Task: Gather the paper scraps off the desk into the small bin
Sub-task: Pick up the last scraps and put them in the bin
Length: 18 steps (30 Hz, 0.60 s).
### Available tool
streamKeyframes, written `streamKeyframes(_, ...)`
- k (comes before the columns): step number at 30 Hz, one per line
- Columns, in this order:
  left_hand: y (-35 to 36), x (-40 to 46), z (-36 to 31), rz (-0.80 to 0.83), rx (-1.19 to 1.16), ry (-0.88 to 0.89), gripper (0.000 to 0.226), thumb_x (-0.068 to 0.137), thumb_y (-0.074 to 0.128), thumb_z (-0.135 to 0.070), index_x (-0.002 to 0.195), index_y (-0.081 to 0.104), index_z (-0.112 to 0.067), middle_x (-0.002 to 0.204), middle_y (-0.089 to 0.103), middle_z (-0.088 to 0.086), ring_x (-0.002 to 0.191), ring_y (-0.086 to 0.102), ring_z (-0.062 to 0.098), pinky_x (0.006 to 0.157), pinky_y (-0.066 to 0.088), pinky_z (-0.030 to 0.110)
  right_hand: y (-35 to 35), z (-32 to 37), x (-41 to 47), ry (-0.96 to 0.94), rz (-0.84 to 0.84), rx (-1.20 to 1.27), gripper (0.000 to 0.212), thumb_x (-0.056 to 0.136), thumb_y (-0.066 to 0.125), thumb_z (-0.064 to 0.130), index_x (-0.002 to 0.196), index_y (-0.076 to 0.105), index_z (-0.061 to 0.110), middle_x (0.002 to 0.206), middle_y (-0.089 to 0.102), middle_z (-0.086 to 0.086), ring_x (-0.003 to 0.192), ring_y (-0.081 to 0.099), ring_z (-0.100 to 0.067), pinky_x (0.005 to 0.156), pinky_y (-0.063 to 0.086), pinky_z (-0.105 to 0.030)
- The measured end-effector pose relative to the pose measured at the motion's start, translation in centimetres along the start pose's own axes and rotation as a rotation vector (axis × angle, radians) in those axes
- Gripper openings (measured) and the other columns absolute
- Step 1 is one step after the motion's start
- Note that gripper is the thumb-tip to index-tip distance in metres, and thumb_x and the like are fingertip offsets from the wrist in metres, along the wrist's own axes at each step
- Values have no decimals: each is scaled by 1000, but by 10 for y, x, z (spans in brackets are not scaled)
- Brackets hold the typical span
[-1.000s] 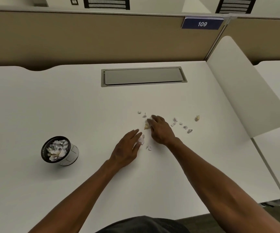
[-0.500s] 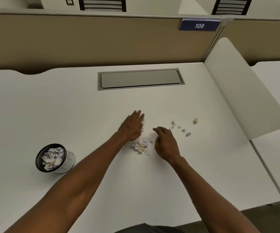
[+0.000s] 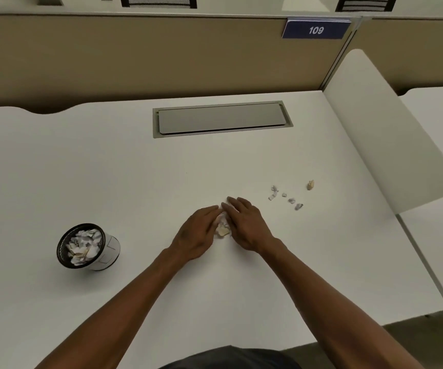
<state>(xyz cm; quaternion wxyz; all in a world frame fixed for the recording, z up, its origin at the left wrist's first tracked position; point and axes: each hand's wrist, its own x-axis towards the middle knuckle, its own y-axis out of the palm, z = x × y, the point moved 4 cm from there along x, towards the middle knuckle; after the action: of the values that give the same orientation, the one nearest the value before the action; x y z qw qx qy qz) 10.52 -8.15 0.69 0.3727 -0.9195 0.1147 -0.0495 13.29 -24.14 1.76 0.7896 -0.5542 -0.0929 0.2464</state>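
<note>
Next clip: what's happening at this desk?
A person is clearing paper scraps off a white desk. The left hand and right hand, fingers straight, are cupped around a small pile of scraps. More loose scraps lie to the right. The small bin, on the left, already holds paper.

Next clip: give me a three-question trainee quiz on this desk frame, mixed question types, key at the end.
1. True or false: the bin already holds paper.
2. Where are the loose scraps relative to the right hand? A) its left B) its right, farther back C) in the bin
3. Fill in: the left hand and right hand cup a small ___ of scraps on the desk.

Key: 1 true; 2 B; 3 pile
</note>
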Motion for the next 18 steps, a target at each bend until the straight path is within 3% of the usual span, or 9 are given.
streamKeyframes(4,-8,-22,9,-161,-93,-88,36,102,54,-23,137,58,-15,141,59,2,132,53,17,113,42,40,7,10,-15,-75,-51,63,44,100,46,17,142,51,6,150,47,-16,139,42,-37,110,40,-48)
streamKeyframes(6,-11,-29,16,-184,-59,-153,43,98,60,-31,139,56,-16,144,56,1,134,51,18,114,40,39,4,5,-21,20,-122,183,43,102,47,25,142,51,12,148,50,-10,138,44,-27,107,45,-45)
streamKeyframes(9,-13,-31,24,-94,16,-208,67,88,71,-45,146,48,-20,151,46,-1,141,39,17,115,32,29,-3,-12,-25,172,-150,195,58,95,55,49,145,47,22,150,46,-2,140,38,-17,109,45,-38)
streamKeyframes(13,-11,-16,23,81,115,-212,101,75,79,-55,156,29,-21,163,24,-4,148,20,18,117,28,32,-5,-18,-25,173,14,98,99,71,60,82,151,35,29,155,35,-4,144,31,-22,111,41,-41)
streamKeyframes(18,1,1,11,178,145,-151,94,77,81,-44,153,33,-16,161,27,0,146,25,20,114,36,34,0,-13,-20,85,94,-52,96,77,68,67,153,31,22,152,38,-4,140,33,-22,104,45,-38)
